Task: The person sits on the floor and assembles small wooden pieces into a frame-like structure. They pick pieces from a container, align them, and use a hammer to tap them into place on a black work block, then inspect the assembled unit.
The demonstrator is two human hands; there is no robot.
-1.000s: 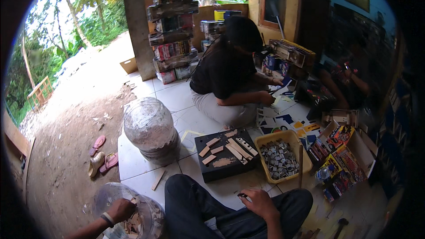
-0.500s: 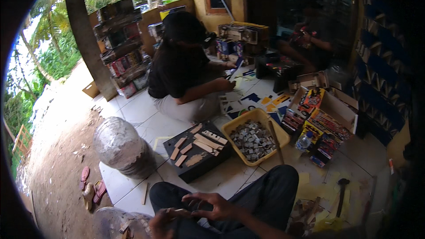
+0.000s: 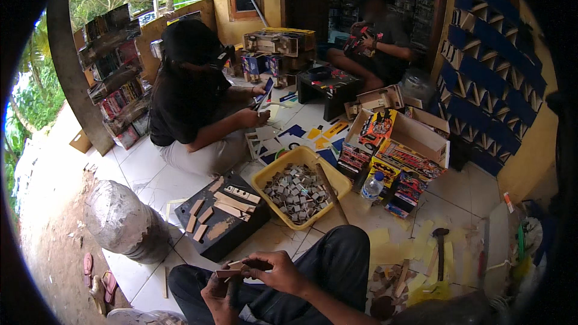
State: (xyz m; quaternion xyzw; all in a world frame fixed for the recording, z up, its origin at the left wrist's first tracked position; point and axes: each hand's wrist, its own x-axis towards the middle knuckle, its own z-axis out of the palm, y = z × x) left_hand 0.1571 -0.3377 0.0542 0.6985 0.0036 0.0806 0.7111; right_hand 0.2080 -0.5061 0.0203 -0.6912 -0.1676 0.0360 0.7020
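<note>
Above my crossed legs, my left hand (image 3: 219, 295) is closed on a small flat wooden piece (image 3: 227, 274), its reddish-brown face showing. My right hand (image 3: 276, 271) comes in from the right, fingers pinched at a thin pale strip of wood (image 3: 237, 263) right beside that piece. Whether the two pieces touch I cannot tell. In front of my knees, a black low box-like stand (image 3: 224, 244) carries several cut wooden strips (image 3: 233, 206). To its right, a yellow plastic basin (image 3: 293, 224) is filled with small grey blocks (image 3: 296, 191), and a stick (image 3: 330, 189) leans across its rim.
A hammer (image 3: 441, 253) lies among scraps at right. A water bottle (image 3: 372, 188) stands beside printed cardboard boxes (image 3: 415, 159). One co-worker (image 3: 195, 93) sits ahead left holding a blue-and-white sheet; another person (image 3: 385, 39) sits farther back. A dirty rounded container (image 3: 123, 222) stands left.
The view has swung to the right, so everything sits farther left. My hands have risen, and the wooden pieces between them now show clearly.
</note>
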